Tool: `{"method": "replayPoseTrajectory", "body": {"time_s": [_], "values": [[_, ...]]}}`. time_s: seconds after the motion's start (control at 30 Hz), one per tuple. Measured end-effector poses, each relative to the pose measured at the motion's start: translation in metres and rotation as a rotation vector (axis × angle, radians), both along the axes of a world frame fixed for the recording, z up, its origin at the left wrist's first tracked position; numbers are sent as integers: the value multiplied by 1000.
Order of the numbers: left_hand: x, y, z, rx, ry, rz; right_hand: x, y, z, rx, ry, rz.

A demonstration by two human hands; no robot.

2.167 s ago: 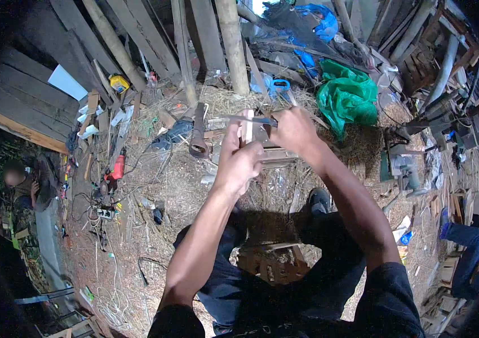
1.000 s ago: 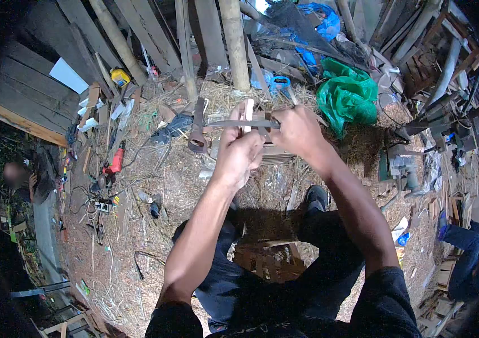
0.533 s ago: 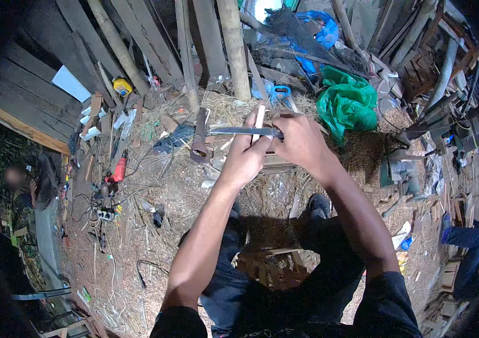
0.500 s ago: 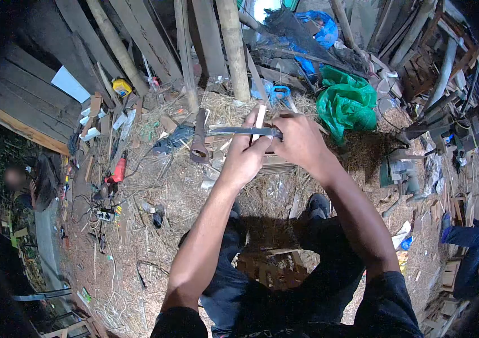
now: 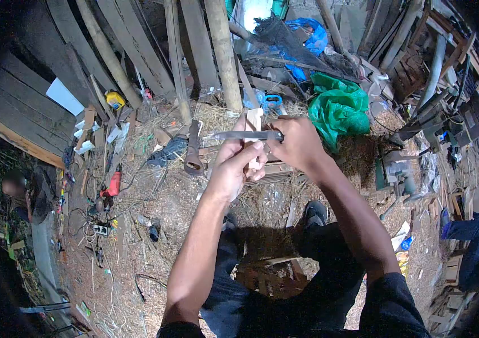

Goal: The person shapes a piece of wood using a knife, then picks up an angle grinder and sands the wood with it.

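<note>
Head camera, looking down into a cluttered workspace: at upper centre of the frame, a seated person's bare left hand [image 5: 230, 164] is clamped around a pale, notched piece of wood [image 5: 254, 119], while the right hand [image 5: 301, 141] is closed around the dark handle of a long, narrow, grey-bladed knife [image 5: 239, 135]. The hands are near one another, the blade pointing toward the left of the frame and crossing in front of the wood just above the left thumb; whether its edge is biting cannot be told.

Half a second earlier the wood showed as a slim, plain strip, its lower end hidden by the left hand. Now it has been turned, showing a stepped upper part, and its lower end appears below the thumb. The knife lies across it as before, which suggests that a different face is being offered to the blade and that the shaping is still under way.

Left of the hands lies a dark brown, elongated piece with a hole at its lower end [image 5: 193, 162]; to their upper right, a crumpled green plastic sheet [image 5: 338, 110]. Straw and shavings cover the floor [image 5: 166, 217], where a red power tool [image 5: 114, 184] rests at centre left.
</note>
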State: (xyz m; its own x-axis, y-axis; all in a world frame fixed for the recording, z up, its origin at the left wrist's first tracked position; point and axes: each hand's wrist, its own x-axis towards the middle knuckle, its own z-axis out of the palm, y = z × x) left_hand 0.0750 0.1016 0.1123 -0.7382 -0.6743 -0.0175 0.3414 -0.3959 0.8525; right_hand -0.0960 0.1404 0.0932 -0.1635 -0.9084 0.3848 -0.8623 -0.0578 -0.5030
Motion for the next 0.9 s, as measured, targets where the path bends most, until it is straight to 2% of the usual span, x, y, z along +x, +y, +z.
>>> {"method": "replayPoseTrajectory", "body": {"time_s": [0.17, 0.27, 0.4, 0.5, 0.6, 0.9], "values": [[-2, 4, 4, -225, -183, 140, 5, 4, 4, 95, 54, 53], [-3, 7, 1, -229, -195, 152, 9, 4, 4, 166, 32, 42], [-6, 12, 5, -65, -52, 173, 11, 4, 6, 179, -18, 37], [-7, 11, 0, -93, 1, 201, 13, 4, 6, 143, -16, 12], [-9, 17, 3, -172, -83, 268, 15, 5, 11, 168, 4, -28], [-11, 26, 6, -131, -31, 243, 6, -4, 4, 96, 72, -111]]}}
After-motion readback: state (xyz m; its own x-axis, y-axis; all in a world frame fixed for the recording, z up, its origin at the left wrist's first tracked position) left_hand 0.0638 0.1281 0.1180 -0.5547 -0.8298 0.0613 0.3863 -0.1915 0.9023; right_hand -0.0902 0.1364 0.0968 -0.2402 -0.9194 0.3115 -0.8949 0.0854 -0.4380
